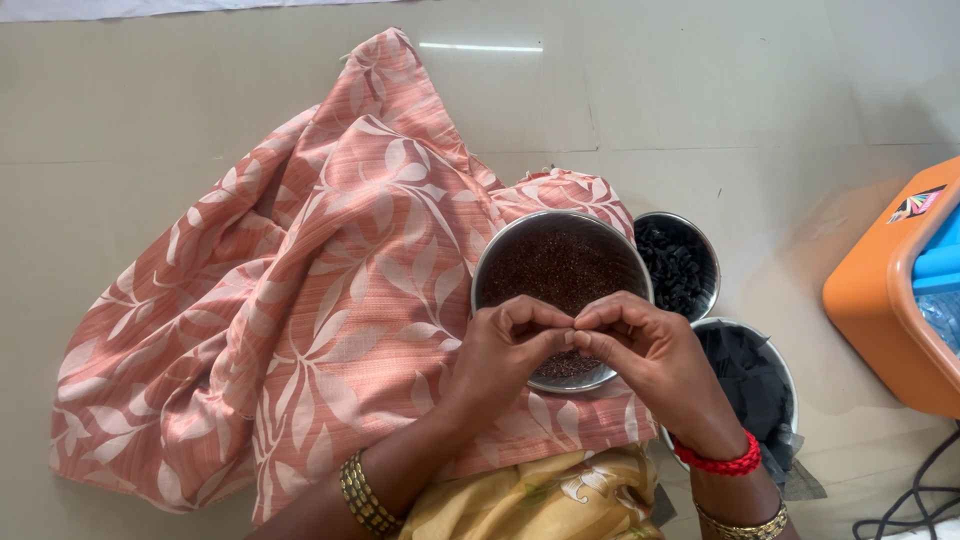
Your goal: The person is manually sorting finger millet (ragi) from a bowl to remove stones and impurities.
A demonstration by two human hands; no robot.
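Observation:
A round steel plate (500, 262) holding small dark brown grains rests on pink leaf-patterned cloth (330, 300) over my lap. My left hand (505, 350) and my right hand (645, 350) hover over the plate's near edge, fingers curled, fingertips meeting at the middle. They seem to pinch something tiny between them, too small to make out. A gold bangle circles my left wrist. On my right wrist sit a red bracelet and a gold bangle.
A steel bowl (707, 250) of black lumps stands right of the plate. A second steel bowl (785, 370) with black material sits nearer me. An orange container (870, 300) lies at the right edge, with black cables (915, 500) below it. The tiled floor (150, 150) surrounds everything.

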